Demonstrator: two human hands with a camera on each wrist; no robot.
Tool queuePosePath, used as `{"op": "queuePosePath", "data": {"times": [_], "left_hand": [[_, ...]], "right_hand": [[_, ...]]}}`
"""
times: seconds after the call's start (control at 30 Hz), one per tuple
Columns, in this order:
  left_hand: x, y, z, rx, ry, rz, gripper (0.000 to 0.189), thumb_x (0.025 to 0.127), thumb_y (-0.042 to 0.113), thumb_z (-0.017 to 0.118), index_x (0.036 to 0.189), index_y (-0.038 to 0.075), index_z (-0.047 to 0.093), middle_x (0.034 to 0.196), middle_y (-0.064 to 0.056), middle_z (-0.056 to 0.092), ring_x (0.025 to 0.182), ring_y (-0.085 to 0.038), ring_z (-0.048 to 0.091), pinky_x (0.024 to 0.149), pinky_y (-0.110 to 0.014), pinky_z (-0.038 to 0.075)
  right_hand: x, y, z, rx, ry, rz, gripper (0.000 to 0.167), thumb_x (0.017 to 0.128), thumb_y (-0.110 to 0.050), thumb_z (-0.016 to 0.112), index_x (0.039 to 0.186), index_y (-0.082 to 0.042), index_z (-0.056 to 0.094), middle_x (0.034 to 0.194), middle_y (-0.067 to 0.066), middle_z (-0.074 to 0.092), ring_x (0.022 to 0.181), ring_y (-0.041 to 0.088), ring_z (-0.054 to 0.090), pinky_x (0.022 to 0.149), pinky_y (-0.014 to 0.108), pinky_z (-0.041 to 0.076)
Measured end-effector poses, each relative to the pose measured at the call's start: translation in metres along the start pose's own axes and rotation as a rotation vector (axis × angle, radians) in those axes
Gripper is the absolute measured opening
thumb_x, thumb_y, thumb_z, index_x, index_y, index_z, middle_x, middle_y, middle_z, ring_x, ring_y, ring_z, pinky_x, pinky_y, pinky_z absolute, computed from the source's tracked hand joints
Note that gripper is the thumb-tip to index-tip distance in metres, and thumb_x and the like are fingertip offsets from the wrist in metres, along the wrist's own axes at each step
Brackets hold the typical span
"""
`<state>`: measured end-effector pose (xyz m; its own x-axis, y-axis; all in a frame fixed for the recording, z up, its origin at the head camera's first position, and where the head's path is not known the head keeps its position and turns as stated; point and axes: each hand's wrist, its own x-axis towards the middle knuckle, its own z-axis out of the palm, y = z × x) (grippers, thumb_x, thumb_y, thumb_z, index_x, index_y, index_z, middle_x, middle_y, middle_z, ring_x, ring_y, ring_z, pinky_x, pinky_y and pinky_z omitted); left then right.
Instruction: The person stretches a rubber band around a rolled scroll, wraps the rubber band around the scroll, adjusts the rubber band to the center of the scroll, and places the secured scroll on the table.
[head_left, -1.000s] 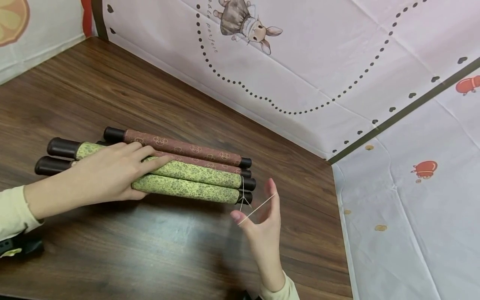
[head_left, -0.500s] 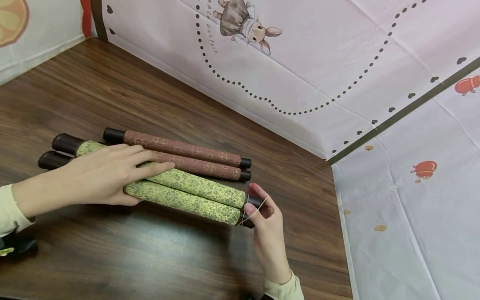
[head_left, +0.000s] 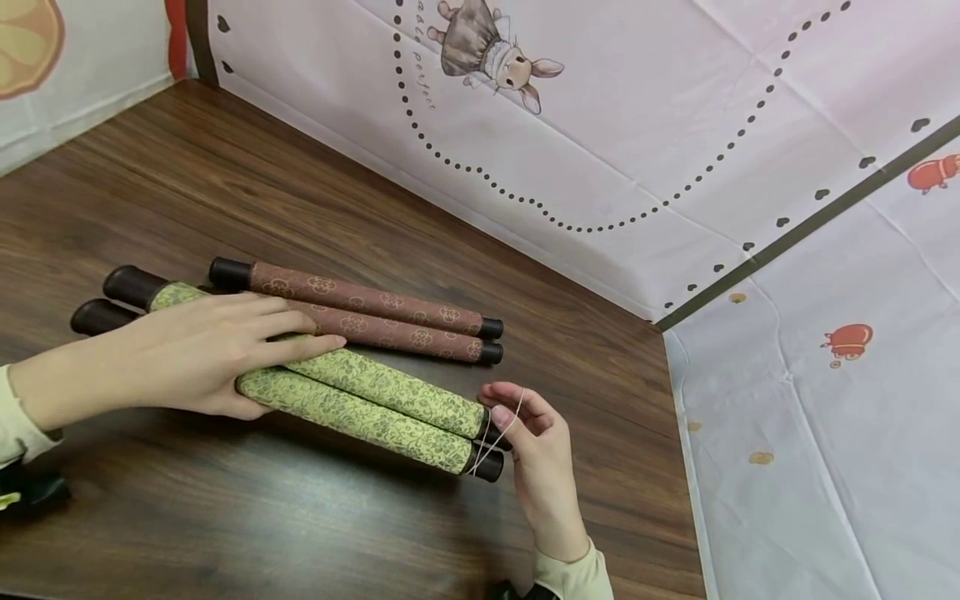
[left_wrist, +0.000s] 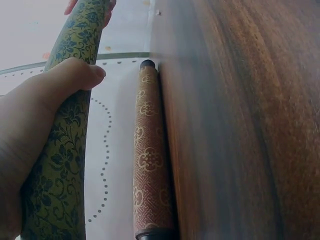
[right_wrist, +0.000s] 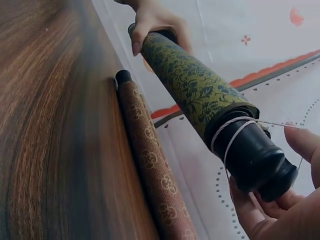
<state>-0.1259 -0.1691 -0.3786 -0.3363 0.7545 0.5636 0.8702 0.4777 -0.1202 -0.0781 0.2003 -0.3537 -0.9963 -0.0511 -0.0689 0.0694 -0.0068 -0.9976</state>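
Note:
Two green floral-patterned scroll rolls [head_left: 375, 408] with dark end knobs lie side by side, raised above the table and angled toward the right front. My left hand [head_left: 217, 350] grips both rolls near their left part, its thumb along the near roll in the left wrist view. At their right end, a thin white rubber band [right_wrist: 235, 132] loops round a black knob [right_wrist: 252, 160] and stretches to my right hand [head_left: 543, 454]. The band runs over the thumb and fingertips of that hand, whose fingers curl beside the knobs. In the right wrist view these fingers [right_wrist: 250, 210] are under the knobs.
Two reddish-brown patterned scroll rolls [head_left: 390, 321] with black ends lie on the dark wooden table [head_left: 315, 517] just behind the green ones. Printed white cloth panels [head_left: 600, 150] rise along the table's back and right edges.
The green rolls' right end has swung toward the front, away from the brown rolls. My right hand has moved from the stretched band to the knobs, its fingers now drawn in.

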Motion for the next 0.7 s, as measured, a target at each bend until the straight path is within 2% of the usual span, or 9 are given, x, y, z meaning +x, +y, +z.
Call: {"op": "queuePosePath", "data": {"times": [0.17,0.27,0.47,0.7], "left_hand": [[0.0,-0.002,0.0,0.005,0.004,-0.015,0.109,0.048,0.051,0.089,0.143,0.014,0.05,0.123,-0.002,0.063,0.096,-0.016,0.058,0.077,-0.04,0.053],[-0.001,-0.003,-0.001,0.01,-0.007,-0.029,0.108,0.048,0.052,0.089,0.143,0.016,0.051,0.123,-0.001,0.063,0.096,-0.015,0.058,0.076,-0.039,0.053],[-0.004,-0.001,0.004,0.027,-0.075,-0.043,0.108,0.05,0.054,0.089,0.144,0.018,0.05,0.118,0.0,0.063,0.101,-0.018,0.06,0.082,-0.041,0.054],[-0.007,-0.001,0.006,0.029,-0.073,-0.063,0.107,0.048,0.053,0.089,0.142,0.019,0.052,0.116,0.0,0.063,0.099,-0.017,0.06,0.081,-0.041,0.054]], "right_hand": [[0.001,0.002,-0.002,-0.01,0.032,-0.006,0.018,0.088,-0.001,0.066,0.105,-0.007,0.069,0.104,-0.001,0.074,0.1,0.01,0.068,0.085,0.022,0.054],[0.003,0.002,-0.005,-0.021,0.053,-0.05,0.018,0.087,0.002,0.067,0.1,-0.01,0.068,0.098,-0.002,0.073,0.094,0.01,0.068,0.084,0.023,0.055],[0.007,-0.003,-0.016,-0.019,0.149,-0.21,0.012,0.087,0.006,0.066,0.095,-0.004,0.065,0.087,0.0,0.07,0.084,0.012,0.069,0.078,0.027,0.059],[0.006,-0.003,-0.019,-0.114,0.119,-0.266,0.008,0.088,0.001,0.068,0.095,-0.001,0.065,0.085,0.0,0.07,0.082,0.012,0.068,0.078,0.028,0.059]]}}
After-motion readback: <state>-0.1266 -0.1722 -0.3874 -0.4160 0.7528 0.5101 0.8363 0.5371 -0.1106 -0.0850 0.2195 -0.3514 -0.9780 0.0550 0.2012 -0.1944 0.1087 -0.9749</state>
